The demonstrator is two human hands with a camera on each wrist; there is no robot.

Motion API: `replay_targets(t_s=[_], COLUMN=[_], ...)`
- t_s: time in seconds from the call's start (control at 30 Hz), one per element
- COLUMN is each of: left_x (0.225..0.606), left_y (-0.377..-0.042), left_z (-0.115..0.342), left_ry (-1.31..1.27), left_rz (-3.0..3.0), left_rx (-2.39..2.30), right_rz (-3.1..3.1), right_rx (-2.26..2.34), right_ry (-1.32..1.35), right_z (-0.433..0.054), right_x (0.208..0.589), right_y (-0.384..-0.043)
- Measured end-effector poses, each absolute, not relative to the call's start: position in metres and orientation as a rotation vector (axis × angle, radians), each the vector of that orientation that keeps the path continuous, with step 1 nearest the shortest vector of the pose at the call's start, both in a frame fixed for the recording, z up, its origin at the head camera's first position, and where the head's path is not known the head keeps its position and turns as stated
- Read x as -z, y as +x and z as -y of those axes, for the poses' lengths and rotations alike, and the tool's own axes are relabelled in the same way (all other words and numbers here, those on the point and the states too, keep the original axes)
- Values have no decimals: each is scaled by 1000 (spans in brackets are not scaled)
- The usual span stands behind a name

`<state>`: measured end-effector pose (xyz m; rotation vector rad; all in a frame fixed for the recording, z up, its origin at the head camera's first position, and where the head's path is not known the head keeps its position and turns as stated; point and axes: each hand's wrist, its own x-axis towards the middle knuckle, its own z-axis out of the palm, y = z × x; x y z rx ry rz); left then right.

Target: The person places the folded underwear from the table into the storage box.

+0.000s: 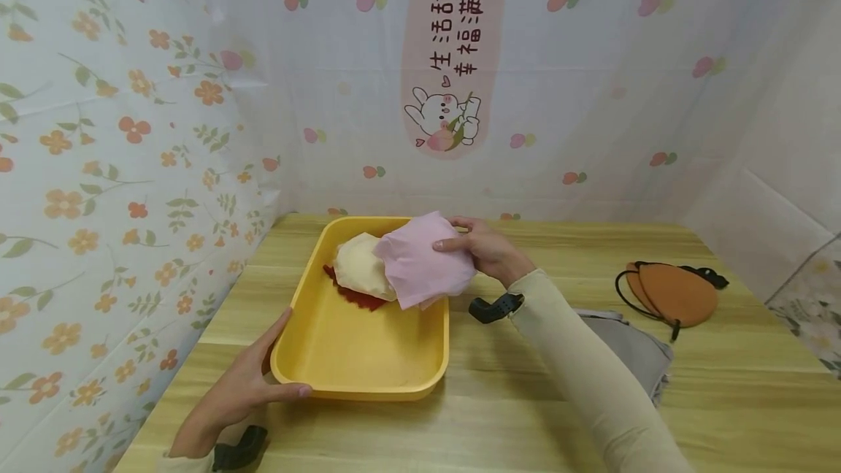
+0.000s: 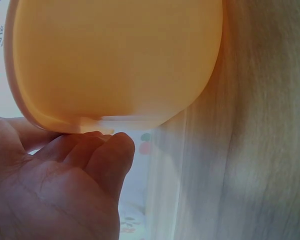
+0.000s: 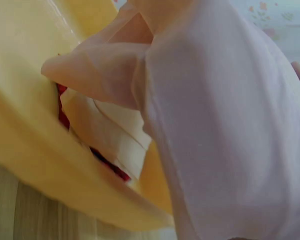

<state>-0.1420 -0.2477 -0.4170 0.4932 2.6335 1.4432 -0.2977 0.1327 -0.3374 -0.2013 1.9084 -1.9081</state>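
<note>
A yellow plastic tub [image 1: 360, 345] stands on the table, its far end holding a bundled cream cloth [image 1: 363, 266] on top of a dark red cloth [image 1: 360, 298]. My left hand [image 1: 246, 379] grips the tub's near left corner, thumb along the front rim and fingers against the left side. In the left wrist view, curled fingers [image 2: 110, 160] meet the tub's wall. My right hand [image 1: 482, 245] holds a folded pink cloth [image 1: 425, 260] over the tub's far right rim, thumb on top. The pink cloth [image 3: 210, 115] fills much of the right wrist view and overlaps the cream one.
Right of the tub, a grey cloth [image 1: 624, 349] lies partly behind my right sleeve [image 1: 585, 371]. Farther right is a flat orange-brown piece [image 1: 686, 296] with black cord. Patterned curtains [image 1: 368, 93] stand behind and on both sides of the wooden table [image 1: 499, 400].
</note>
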Motion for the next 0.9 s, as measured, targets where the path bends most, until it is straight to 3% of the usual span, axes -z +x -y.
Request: replay_targets(t_s=[0.9], left_x=[414], left_y=[-143], left_z=[248], left_ry=[491], left_rz=[-2596], left_rx=[-1473], right_rz=[-1842], right_rx=[2025], right_ry=[41], right_z=[-58], right_x=[342], right_y=[-316])
